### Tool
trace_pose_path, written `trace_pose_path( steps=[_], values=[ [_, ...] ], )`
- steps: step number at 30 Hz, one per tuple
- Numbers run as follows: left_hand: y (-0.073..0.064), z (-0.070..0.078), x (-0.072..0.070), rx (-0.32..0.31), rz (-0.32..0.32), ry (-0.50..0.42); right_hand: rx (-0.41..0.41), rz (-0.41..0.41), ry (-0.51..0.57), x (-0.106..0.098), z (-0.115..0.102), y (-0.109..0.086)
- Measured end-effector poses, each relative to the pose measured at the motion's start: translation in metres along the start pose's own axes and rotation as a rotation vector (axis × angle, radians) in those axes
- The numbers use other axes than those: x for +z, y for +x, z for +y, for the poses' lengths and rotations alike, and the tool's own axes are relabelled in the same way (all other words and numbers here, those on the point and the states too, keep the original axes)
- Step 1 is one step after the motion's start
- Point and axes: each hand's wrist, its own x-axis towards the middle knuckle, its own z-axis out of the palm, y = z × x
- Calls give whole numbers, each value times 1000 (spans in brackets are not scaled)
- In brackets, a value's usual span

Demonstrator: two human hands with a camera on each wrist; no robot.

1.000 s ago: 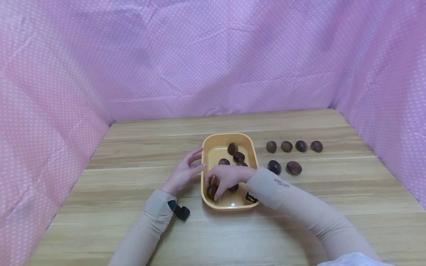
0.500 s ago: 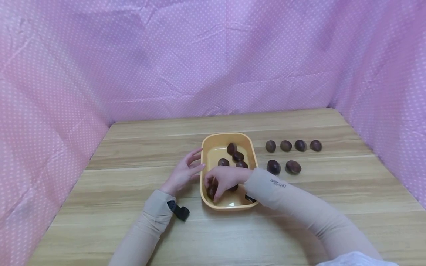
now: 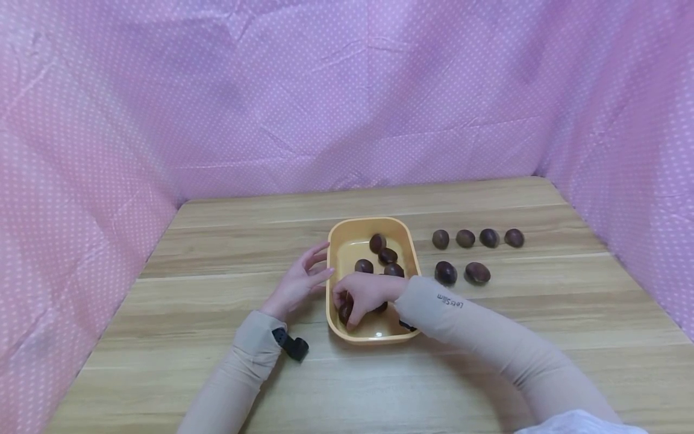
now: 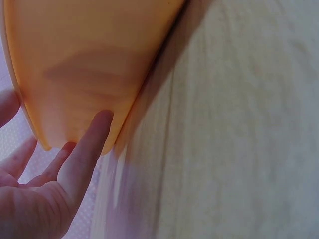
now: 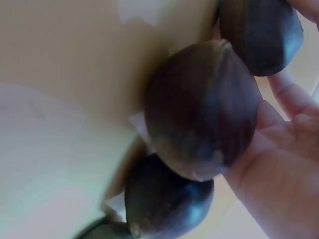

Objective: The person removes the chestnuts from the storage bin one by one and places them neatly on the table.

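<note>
A yellow-orange plastic container (image 3: 374,339) holds several brown chestnuts, such as one chestnut (image 3: 387,256) toward its far side. Inside its near left corner, my right hand (image 3: 368,293) pinches a chestnut (image 3: 344,314) between thumb and fingers. The right wrist view shows this pinched chestnut (image 5: 261,37) at the top right, with a larger-looking loose chestnut (image 5: 202,112) in front of the palm. Against the container's left outer wall (image 4: 89,74), my left hand (image 3: 295,282) touches with its fingers extended. My right hand and wrist hide part of the container's inside.
On the wooden table (image 3: 217,259), right of the container, chestnuts lie in two rows: several in the far row (image 3: 465,239) and two in the near row (image 3: 478,273). A pink dotted cloth (image 3: 347,108) hangs behind and on both sides.
My right wrist has shifted slightly left, and its fingers have drawn in closer around the chestnut in the near left corner. The left hand stays in place at the container's side.
</note>
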Motion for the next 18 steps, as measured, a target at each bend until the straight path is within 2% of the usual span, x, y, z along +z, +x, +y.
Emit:
trace_pose_path(
  steps=[5,10,18],
  values=[
    [0,0,0,5,-4,-6,-5,4,14,-5,-2,-4],
    [0,0,1,12,-12,-15,-60,65,41,-15,0,-8],
    [0,0,1,7,-3,-7,-34,155,102,-31,0,-17]
  ],
)
